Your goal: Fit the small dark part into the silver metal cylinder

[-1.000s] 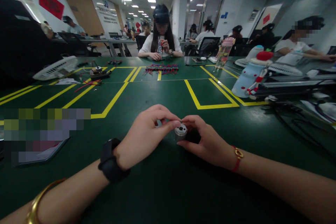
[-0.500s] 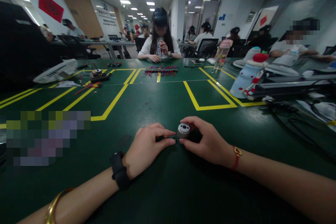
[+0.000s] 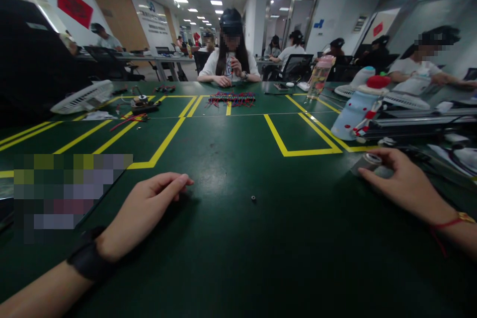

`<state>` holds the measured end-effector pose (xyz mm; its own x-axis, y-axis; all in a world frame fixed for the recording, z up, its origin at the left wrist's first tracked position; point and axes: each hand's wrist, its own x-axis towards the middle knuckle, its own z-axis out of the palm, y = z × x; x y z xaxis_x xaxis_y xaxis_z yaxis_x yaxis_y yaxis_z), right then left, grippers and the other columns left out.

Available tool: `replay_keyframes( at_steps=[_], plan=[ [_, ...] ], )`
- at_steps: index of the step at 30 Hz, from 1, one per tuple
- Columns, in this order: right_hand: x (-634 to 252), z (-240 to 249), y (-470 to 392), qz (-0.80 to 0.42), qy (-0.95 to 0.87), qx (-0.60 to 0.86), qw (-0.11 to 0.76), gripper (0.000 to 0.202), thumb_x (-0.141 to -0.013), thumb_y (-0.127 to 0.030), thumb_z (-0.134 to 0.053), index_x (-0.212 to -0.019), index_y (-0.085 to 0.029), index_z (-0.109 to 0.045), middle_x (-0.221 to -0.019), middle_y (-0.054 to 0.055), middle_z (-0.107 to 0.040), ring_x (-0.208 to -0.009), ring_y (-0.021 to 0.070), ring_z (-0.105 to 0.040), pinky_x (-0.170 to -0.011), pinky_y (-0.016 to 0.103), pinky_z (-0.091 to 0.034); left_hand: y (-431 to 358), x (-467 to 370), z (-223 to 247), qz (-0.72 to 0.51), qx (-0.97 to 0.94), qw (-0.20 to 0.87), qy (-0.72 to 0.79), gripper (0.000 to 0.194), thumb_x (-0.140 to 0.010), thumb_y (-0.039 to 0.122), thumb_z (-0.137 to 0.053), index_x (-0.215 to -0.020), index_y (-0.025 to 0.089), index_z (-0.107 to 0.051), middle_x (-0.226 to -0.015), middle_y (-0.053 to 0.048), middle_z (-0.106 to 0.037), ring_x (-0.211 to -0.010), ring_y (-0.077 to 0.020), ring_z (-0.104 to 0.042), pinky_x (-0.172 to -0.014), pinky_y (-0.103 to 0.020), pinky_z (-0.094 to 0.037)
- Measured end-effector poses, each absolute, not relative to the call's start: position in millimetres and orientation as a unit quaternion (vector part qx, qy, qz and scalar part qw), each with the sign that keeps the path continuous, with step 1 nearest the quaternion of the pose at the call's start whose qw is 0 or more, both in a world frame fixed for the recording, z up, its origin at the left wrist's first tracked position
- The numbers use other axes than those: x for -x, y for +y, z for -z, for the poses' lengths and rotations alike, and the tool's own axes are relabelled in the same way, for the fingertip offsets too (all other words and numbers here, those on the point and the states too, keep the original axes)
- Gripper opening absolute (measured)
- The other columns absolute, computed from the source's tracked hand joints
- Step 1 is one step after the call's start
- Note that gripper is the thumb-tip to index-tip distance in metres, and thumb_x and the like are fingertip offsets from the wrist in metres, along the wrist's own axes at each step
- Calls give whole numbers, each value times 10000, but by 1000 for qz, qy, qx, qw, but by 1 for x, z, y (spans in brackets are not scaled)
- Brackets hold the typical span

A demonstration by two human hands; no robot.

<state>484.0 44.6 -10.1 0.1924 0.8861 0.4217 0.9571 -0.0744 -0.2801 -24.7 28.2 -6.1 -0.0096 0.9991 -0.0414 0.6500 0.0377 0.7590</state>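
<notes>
My right hand grips a grey metal cylinder between thumb and fingers, over the right side of the green table. The cylinder is slightly tilted, its round end facing up. On the left, my left hand hovers over the table with thumb and fingers pressed together; whether something tiny is between them cannot be made out. A small dark ring-like part lies alone on the table between my two hands, touching neither.
A blue bottle with a red top and metal rails stand behind my right hand. Red and blue wired parts lie at the far edge before a seated person. A white fan-like object is at far left.
My right hand has moved right with the metal cylinder. My left hand has drawn back to the left. The small dark part now lies uncovered where the hands were.
</notes>
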Motion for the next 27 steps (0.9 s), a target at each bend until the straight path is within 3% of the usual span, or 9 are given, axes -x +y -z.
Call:
replay_keyframes(
  at_steps=[2,4,7,9,13,16,19,23,27],
  plan=[
    [-467,7,43,177,-658,686,257,694,-636,-556,-644,-1190,-156,-522,-1192,147,-554,-1112,321,-502,-950,476,-370,29,23,8,-296,-624,310,653,427,-840,569,-484,-979,216,-681,-829,-27,-651,-733,-187,-572,-654,-282,-422],
    [-430,3,39,199,-716,617,258,648,-675,-540,-628,-1198,-169,-536,-1244,139,-516,-1180,321,-438,-1003,496,-300,30,24,9,-310,-616,316,652,426,-834,578,-490,-968,223,-684,-844,-31,-657,-732,-189,-570,-654,-284,-425],
    [-356,-1,31,18,-829,514,218,452,-785,-492,-571,-1160,-241,-591,-1203,83,-538,-1111,234,-477,-949,422,-366,30,26,12,-317,-609,320,653,422,-831,582,-499,-969,228,-683,-849,-24,-658,-723,-182,-564,-643,-280,-423],
    [-310,1,28,-93,-853,472,201,437,-788,-508,-580,-1153,-271,-618,-1170,64,-555,-1058,203,-494,-909,385,-395,30,26,12,-310,-609,318,657,425,-827,585,-504,-965,224,-682,-849,-20,-659,-720,-178,-563,-640,-279,-422],
    [-273,0,35,-183,-852,441,214,258,-802,-472,-589,-916,-277,-714,-1014,31,-620,-951,165,-530,-858,350,-412,29,24,10,-298,-612,306,666,443,-817,599,-507,-955,216,-683,-807,-13,-652,-704,-173,-562,-621,-272,-415],
    [-303,-16,43,-152,-828,469,268,231,-831,-427,-566,-880,-248,-705,-959,19,-646,-909,141,-564,-824,305,-429,29,23,9,-292,-615,302,667,443,-818,601,-499,-954,221,-684,-791,-7,-651,-697,-170,-565,-614,-267,-415],
    [-364,-32,46,-13,-769,560,308,230,-821,-409,-575,-890,-223,-691,-977,26,-657,-905,141,-587,-821,289,-427,28,21,6,-282,-622,297,667,442,-817,601,-494,-946,223,-683,-795,-8,-657,-705,-174,-574,-623,-270,-419],
    [-439,-36,43,97,-668,696,247,247,-824,-381,-557,-932,-203,-690,-1058,57,-657,-940,161,-587,-809,295,-406,26,17,2,-268,-627,287,673,435,-813,603,-490,-908,225,-682,-769,-5,-653,-702,-180,-577,-623,-272,-417],
    [-469,-31,40,39,-585,788,189,336,-796,-458,-569,-996,-224,-702,-1025,66,-675,-840,163,-594,-726,303,-401,25,16,1,-264,-627,287,674,443,-817,614,-472,-923,238,-683,-790,-13,-661,-712,-195,-582,-621,-279,-420]
  ],
)
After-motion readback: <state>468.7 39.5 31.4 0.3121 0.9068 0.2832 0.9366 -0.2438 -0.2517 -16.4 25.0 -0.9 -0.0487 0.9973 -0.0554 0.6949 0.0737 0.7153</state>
